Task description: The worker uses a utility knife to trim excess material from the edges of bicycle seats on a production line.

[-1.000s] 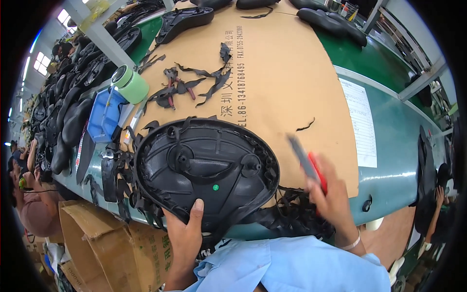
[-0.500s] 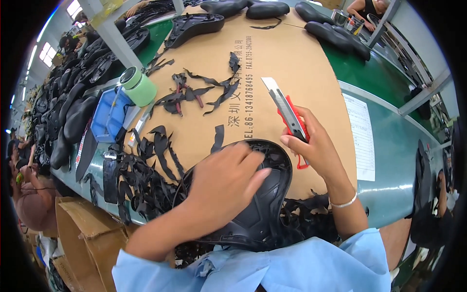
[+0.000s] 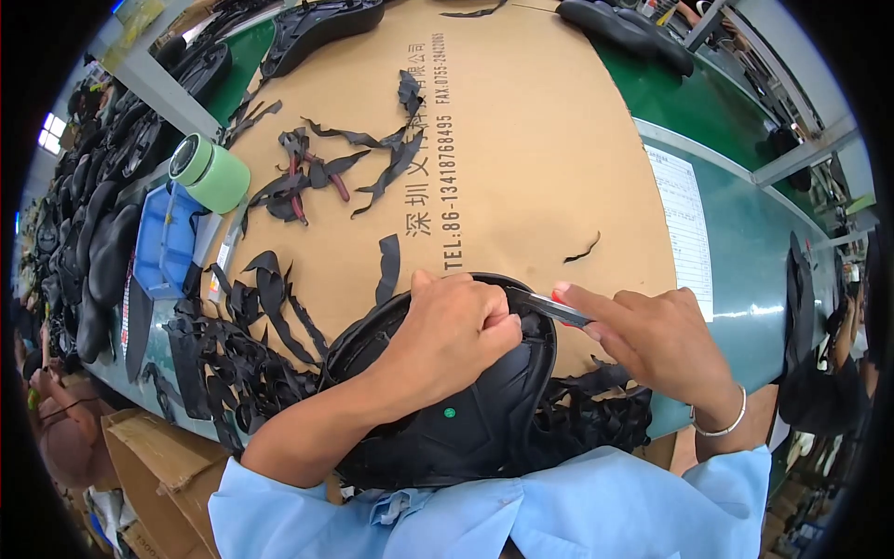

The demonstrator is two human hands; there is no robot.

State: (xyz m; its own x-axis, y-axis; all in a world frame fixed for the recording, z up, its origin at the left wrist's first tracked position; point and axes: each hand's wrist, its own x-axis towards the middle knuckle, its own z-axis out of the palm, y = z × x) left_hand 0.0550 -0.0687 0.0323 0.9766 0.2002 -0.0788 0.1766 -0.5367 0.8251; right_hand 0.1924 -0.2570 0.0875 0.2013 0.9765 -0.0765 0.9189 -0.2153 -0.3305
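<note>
A black saddle [image 3: 484, 410] lies underside up in front of me, its rounded wide end pointing away. A small green dot marks its shell. My left hand [image 3: 456, 326] is closed over the inside of the far rim, fingers curled; what they pinch is hidden. In my right hand [image 3: 656, 340] is a utility knife [image 3: 549, 307] with a red and grey handle, mostly covered by the fingers. Its blade end meets the saddle's far rim, close beside my left hand. A thin black scrap [image 3: 583, 248] rests on the cardboard beyond the knife.
Black offcuts [image 3: 247, 363] pile up left of the saddle, others [image 3: 596, 410] at its right. Red-handled pliers [image 3: 298, 186] lie among strips on the cardboard sheet [image 3: 531, 140]. A green jar [image 3: 212, 175], blue bin [image 3: 164, 244] and printed sheet [image 3: 684, 233] flank it. More saddles [image 3: 624, 33] lie beyond.
My right hand has brought the knife down from above the cardboard to the saddle's rim. My left hand's fingers have curled closed there. A thin scrap now shows on the cardboard.
</note>
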